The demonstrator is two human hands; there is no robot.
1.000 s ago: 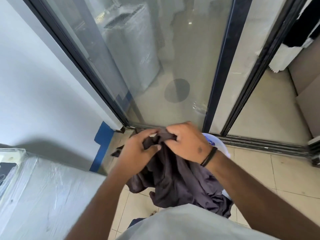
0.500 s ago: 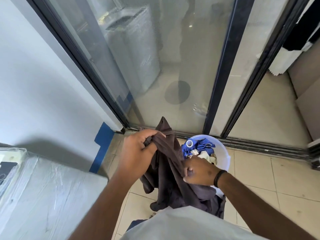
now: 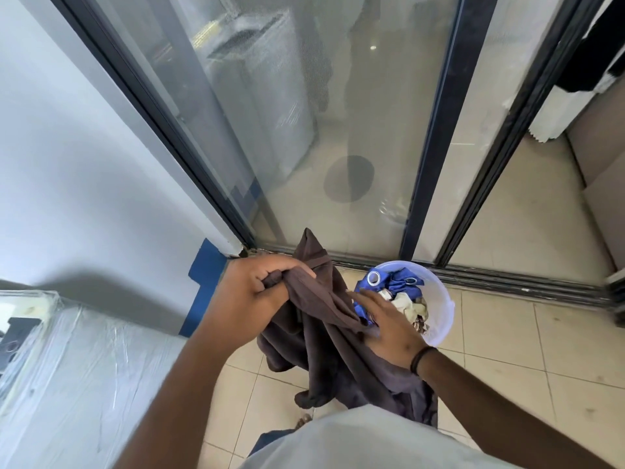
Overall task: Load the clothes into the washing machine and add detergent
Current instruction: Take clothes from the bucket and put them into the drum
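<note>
Garment (image 3: 324, 340) is hanging over the floor beside the bucket (image 3: 439, 319) — left hand (image 3: 250, 299) gripping its bunched top, right hand (image 3: 389, 330) flat-fingered against it. Trailing folds are risking dragging or snagging the bucket rim.

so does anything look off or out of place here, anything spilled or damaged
Nothing spilled or broken. One oddity: the washing machine at lower left is wrapped in clear plastic film. Otherwise the left hand grips the dark brown garment and the white bucket stands upright on the floor tiles, holding clothes.
</note>
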